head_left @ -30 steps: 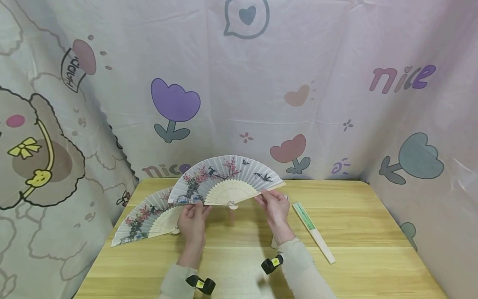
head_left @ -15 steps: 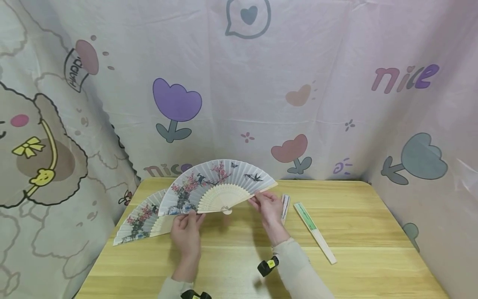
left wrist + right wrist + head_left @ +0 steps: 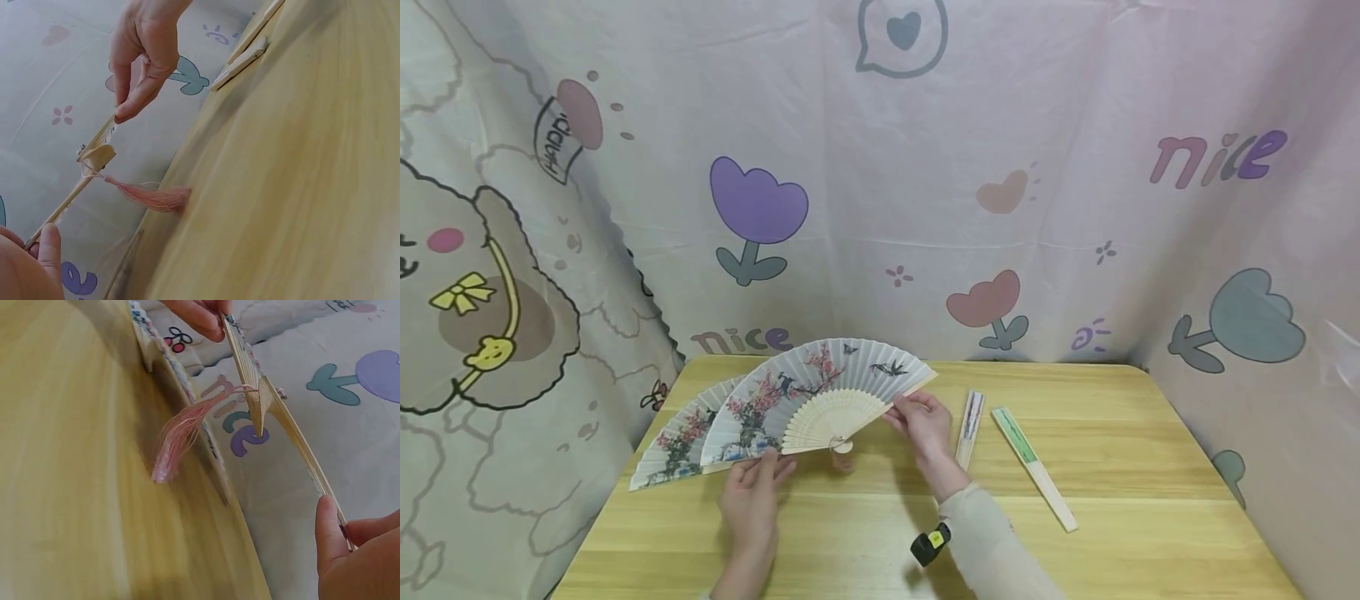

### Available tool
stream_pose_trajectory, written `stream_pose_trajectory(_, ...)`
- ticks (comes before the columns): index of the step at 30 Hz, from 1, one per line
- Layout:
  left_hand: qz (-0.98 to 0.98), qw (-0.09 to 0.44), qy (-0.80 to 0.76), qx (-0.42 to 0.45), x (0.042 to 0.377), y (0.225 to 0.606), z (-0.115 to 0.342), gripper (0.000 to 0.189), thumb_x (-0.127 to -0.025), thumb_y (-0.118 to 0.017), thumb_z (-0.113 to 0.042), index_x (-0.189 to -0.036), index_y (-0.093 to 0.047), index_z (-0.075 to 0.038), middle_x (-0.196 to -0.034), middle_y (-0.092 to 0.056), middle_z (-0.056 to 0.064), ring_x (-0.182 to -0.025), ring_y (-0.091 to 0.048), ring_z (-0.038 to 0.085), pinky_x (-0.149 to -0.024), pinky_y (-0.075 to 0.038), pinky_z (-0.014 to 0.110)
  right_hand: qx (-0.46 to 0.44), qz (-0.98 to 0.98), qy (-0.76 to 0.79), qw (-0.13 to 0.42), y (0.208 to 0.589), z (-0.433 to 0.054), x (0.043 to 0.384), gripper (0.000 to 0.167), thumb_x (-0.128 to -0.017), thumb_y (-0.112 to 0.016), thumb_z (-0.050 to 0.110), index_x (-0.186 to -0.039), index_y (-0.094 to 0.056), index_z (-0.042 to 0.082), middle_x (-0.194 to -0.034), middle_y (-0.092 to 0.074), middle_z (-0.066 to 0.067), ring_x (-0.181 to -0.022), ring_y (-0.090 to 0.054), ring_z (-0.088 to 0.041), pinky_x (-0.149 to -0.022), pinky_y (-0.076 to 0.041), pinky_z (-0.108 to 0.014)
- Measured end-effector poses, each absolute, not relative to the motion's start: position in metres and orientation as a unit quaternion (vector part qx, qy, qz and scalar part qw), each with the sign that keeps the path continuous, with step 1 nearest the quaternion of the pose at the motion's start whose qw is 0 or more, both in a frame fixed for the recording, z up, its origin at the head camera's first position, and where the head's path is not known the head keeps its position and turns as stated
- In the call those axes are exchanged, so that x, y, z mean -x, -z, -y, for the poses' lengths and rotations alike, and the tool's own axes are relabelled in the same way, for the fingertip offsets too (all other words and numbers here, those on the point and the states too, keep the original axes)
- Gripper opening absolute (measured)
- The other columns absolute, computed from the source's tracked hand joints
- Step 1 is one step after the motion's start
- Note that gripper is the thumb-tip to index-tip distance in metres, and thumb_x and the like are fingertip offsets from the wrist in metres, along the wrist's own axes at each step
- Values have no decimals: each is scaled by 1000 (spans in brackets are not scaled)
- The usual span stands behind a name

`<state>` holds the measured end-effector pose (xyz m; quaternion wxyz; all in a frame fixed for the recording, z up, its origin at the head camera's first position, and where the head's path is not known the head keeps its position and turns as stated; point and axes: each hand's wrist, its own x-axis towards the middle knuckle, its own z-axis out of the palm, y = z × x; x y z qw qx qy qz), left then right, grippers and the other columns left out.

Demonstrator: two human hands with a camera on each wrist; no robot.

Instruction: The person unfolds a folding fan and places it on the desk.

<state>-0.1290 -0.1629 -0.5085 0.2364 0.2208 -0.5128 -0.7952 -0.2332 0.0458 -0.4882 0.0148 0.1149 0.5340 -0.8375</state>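
Both hands hold a spread folding fan [image 3: 820, 396] with a blossom-and-bird print and pale ribs. My left hand [image 3: 751, 498] pinches its left outer rib. My right hand [image 3: 925, 423] pinches the right outer rib between thumb and fingers. From the fan's pivot hangs a pink tassel [image 3: 184, 428], dangling above the tabletop in both wrist views. A second spread fan [image 3: 673, 442] with a similar print lies on the table at the left, partly covered by the held fan in the head view.
Right of my right hand lie two folded fans on the wooden table [image 3: 1120, 517]: one with a purplish-grey print [image 3: 970, 425], one with a green section [image 3: 1033, 468]. A printed curtain [image 3: 880, 167] rises behind the table and along its sides.
The held fan has come down and moved left, both hands with it, and overlaps the lying fan more. The purplish-grey folded fan, mostly hidden before, now shows beside the right hand.
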Motion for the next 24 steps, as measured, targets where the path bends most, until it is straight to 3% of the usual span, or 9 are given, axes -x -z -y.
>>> stream_pose_trajectory(5,537,182,784,-253,117,512,175,26,-103,-70,-16,-115,-60,4,-88,-81,-1,-82,-80,13,-79,-68,26,-115,-542,832,34,494,-39,229,20,-99,-68,-3,-113,-54,-8,-82,-75,-7,-72,-74,-14,-78,-70,-31)
stream_pose_trajectory(13,554,108,777,-279,105,525,190,48,-108,-63,-21,-138,-48,12,-95,-81,-1,-93,-79,10,-91,-66,29,-110,-553,824,57,506,-31,225,25,-99,-67,-3,-118,-53,-10,-89,-76,-13,-75,-75,-15,-79,-70,-31)
stream_pose_trajectory(24,562,78,769,-294,101,530,201,42,-109,-60,-20,-134,-51,13,-97,-80,4,-91,-79,11,-92,-67,33,-114,-560,817,71,520,-26,222,27,-98,-68,-3,-119,-53,-12,-92,-77,-18,-73,-75,-15,-81,-70,-33)
